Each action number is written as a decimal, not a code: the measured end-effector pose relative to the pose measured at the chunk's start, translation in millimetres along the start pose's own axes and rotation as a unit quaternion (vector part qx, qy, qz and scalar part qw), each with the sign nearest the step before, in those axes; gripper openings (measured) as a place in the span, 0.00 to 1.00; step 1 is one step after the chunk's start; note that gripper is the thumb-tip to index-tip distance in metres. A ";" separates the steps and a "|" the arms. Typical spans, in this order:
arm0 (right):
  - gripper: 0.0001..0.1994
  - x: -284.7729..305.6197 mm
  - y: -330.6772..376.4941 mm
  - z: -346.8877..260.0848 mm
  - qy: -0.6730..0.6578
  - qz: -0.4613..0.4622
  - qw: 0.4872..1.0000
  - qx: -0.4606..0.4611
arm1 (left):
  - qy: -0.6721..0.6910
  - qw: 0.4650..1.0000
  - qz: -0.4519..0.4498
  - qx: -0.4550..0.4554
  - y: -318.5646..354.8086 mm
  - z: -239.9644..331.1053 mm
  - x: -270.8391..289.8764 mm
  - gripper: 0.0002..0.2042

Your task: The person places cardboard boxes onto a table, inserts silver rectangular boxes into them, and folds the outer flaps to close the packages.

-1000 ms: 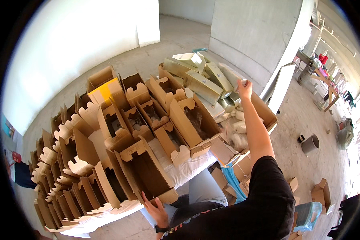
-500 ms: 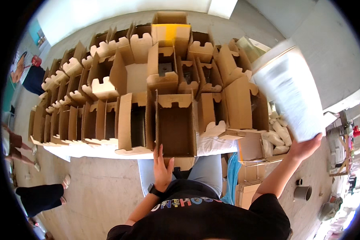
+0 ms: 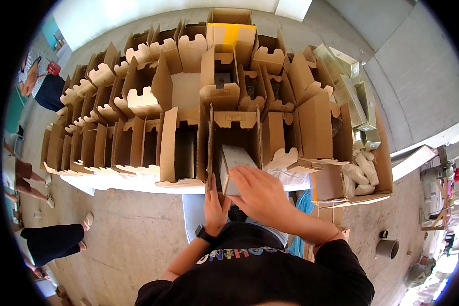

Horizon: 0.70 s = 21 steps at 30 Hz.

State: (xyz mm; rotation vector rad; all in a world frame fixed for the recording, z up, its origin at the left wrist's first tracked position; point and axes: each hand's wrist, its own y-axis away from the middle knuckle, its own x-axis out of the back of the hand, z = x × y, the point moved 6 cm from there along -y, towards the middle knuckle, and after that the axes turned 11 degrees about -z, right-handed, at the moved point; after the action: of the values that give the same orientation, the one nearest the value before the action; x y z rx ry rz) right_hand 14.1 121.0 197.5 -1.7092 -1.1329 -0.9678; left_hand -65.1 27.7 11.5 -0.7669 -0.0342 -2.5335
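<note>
Concrete floor, desk (image 3: pixel 137 182) crowded with open cardboard cartons — right hand (image 3: pixel 257 191) clamped on grey box (image 3: pixel 234 162) half inside nearest carton (image 3: pixel 233 133); left hand (image 3: pixel 215 204), fingers apart, steadies carton's front edge.

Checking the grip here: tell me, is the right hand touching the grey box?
Touching. The head view shows the right hand lying over the grey box's near end, fingers covering it, no gap.

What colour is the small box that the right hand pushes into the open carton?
Pale grey-green small box, seen best in the head view.
</note>
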 end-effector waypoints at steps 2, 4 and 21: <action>0.28 -34.1 -8.9 7.1 0.069 -0.019 0.997 -0.020 | 0.013 1.000 -0.016 0.020 4.2 -14.6 -6.2 0.34; 0.27 -63.4 -14.4 19.5 0.162 -0.026 0.986 -0.036 | 0.011 1.000 -0.007 0.020 2.4 -3.2 -0.1 0.34; 0.12 -49.5 63.1 60.0 0.007 0.086 0.994 -0.072 | -0.013 1.000 0.011 0.021 -2.0 13.6 5.5 0.34</action>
State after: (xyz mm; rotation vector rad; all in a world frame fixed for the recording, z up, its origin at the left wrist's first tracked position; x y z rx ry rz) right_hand 68.0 147.7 117.5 -1.8785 -0.9085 -0.9722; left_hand -63.0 29.3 26.1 -0.7782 -0.0873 -2.4939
